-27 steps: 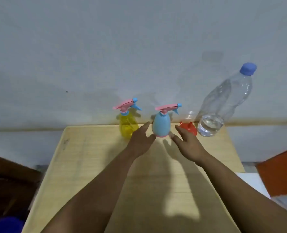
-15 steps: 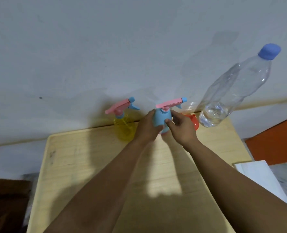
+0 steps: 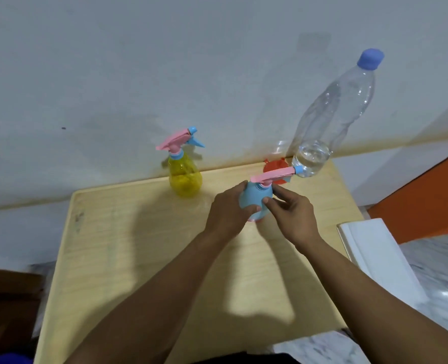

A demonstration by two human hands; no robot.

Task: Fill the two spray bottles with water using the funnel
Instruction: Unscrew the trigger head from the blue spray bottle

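Both hands now grip the blue spray bottle (image 3: 254, 203): the left hand (image 3: 228, 214) wraps its fingers round the left side of the body, and the right hand (image 3: 291, 214) pinches the right side just below the pink trigger head (image 3: 272, 176). A moment ago the hands were only reaching toward it with fingers spread, and the bottle stood farther back beside the red funnel (image 3: 275, 168); it has since been drawn forward toward the middle of the wooden surface (image 3: 139, 258). That suggests the first step, unscrewing the trigger head, is about to start, so filling has not begun. The yellow spray bottle (image 3: 185, 179) stands untouched near the back edge, its head on. The funnel sits behind the blue bottle, partly hidden. The clear water bottle (image 3: 333, 114), with its blue cap (image 3: 370, 58) on and only a little water at the bottom, stands at the back right corner.
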